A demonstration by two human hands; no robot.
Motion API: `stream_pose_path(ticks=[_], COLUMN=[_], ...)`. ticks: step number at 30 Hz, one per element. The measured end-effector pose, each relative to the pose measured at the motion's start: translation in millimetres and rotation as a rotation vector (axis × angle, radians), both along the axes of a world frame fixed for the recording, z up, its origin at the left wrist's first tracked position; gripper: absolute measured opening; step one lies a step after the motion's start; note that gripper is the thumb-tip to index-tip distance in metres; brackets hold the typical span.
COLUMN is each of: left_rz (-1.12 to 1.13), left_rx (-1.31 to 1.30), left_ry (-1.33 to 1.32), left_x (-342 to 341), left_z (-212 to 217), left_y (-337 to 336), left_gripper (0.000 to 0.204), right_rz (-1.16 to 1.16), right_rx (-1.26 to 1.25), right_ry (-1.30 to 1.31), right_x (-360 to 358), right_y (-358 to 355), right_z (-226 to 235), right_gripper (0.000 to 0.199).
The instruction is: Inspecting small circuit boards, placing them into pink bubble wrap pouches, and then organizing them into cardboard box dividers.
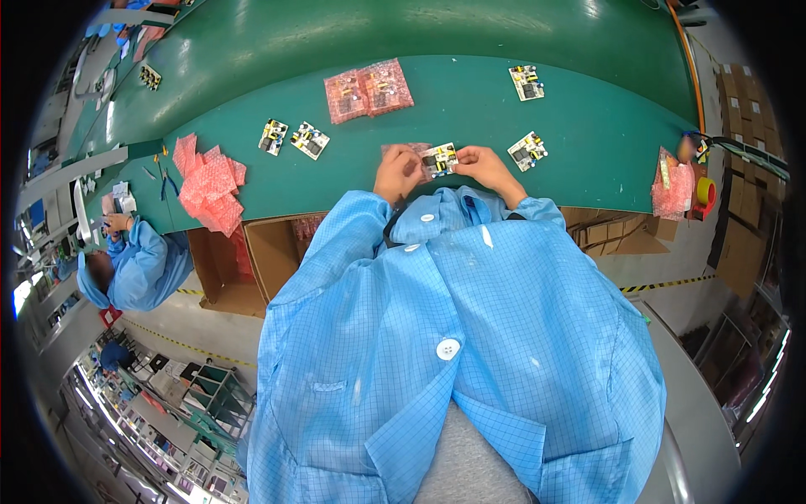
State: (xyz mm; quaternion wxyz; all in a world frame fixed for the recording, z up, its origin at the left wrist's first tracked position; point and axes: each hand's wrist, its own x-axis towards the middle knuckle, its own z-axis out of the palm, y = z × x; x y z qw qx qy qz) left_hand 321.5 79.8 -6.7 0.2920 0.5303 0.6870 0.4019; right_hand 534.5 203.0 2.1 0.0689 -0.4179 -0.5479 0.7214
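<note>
Two hands [400, 176] [489, 168] hold a knobbly, rectangular board [441, 160].

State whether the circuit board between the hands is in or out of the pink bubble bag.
Mostly out: the circuit board shows bare beside the bubble bag; whether its left edge is inside, cannot tell.

We tag the surface [470, 92] green. Circuit board [441, 160]: white, with black, yellow and blue parts; bubble bag [425, 154] pale pink. We mark 2 wrapped packs [346, 97] pink, bubble-wrap pile [210, 185] coral pink, tape roll [703, 191] yellow and red. We log the coat [361, 319] light blue, fine dark grid; buttons [447, 349] white; shirt [462, 458] grey; floor tape [672, 284] yellow-and-black striped.
</note>
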Motion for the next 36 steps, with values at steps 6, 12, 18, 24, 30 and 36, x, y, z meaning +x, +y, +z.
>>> stream_pose_path(ticks=[6,12,18,24,30,36], left_rz=[0.059,0.062,0.052,-0.013,0.019,0.049], left_rx=[-0.055,0.125,0.131,0.163,0.115,0.122], left_ry=[-0.201,0.045,0.158,0.217,0.218,0.220], left_x=[3,-7,-5,-3,-2,10], left_z=[19,17,32,56,67,74], left_y=[4,2,11,24,33,32], left_gripper=[0.014,0.014,0.015,0.015,0.014,0.011], right_rz=[-0.032,-0.074,0.131,-0.187,-0.037,-0.153], right_rx=[-0.081,-0.100,0.248,0.098,0.042,-0.095], right_ry=[0.045,-0.115,-0.099,-0.076,-0.029,-0.002], right_x=[-8,-16,-20,-16,-24,-33], right_y=[10,14,3,4,1,3], right_z=[7,28,37,36,49,74], right_gripper=[0.028,0.030,0.033,0.032,0.032,0.032])
